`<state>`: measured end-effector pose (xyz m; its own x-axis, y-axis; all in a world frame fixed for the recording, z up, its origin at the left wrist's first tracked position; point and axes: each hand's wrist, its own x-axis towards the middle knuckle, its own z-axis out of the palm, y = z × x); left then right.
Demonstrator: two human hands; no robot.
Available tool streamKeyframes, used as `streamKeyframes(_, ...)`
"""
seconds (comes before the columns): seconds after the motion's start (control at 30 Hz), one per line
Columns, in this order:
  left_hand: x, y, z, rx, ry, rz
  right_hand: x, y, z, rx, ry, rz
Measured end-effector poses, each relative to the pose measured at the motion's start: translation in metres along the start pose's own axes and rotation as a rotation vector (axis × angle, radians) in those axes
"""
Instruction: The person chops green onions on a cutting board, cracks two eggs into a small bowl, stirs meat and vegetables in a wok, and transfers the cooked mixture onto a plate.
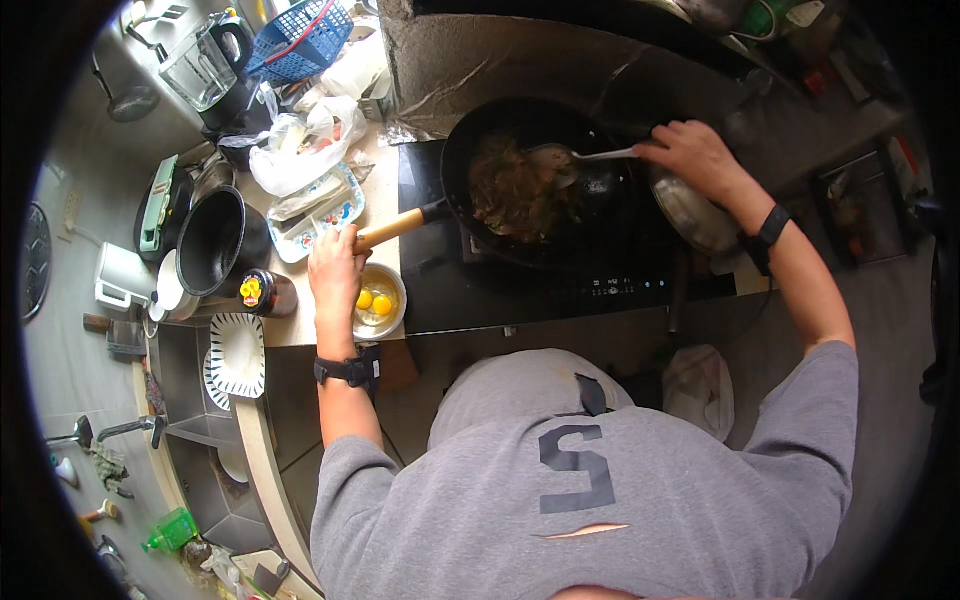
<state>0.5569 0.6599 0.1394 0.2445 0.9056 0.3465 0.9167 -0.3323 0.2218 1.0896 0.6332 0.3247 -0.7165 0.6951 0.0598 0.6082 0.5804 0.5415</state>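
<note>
My left hand point(335, 270) grips the wooden handle point(394, 229) of a black wok point(611, 214), which sits on a dark glass cooktop point(480, 296). Browned, noodle-like food point(514, 187) with bits of green lies in the wok's left half. Above it, my right hand point(694, 157) holds a metal spatula or ladle point(606, 154), its head touching the food. Just below my left wrist's inner side stands a bowl point(400, 315) with two raw egg yolks point(373, 302) in clear white. A round metal pot or lid point(694, 214) is under my right forearm, partly hidden.
Left of my left hand are a patterned tray point(289, 244), a dark-lidded jar point(281, 294) and a black inner pot point(214, 240). Plastic bags point(300, 161), a blender point(202, 71) and a blue basket point(307, 45) crowd the back. A striped dish point(238, 356) rests at the sink's edge point(274, 457).
</note>
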Motion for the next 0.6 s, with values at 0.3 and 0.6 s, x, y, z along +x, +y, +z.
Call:
streamKeyframes(0.3,0.0,0.001,0.0,0.003,0.005,0.0,0.057,-0.002,0.043,0.038,-0.034,-0.01)
streamKeyframes(0.6,0.001,0.004,-0.001,0.005,-0.017,-0.03,-0.004,0.009,-0.027,0.04,0.016,0.019)
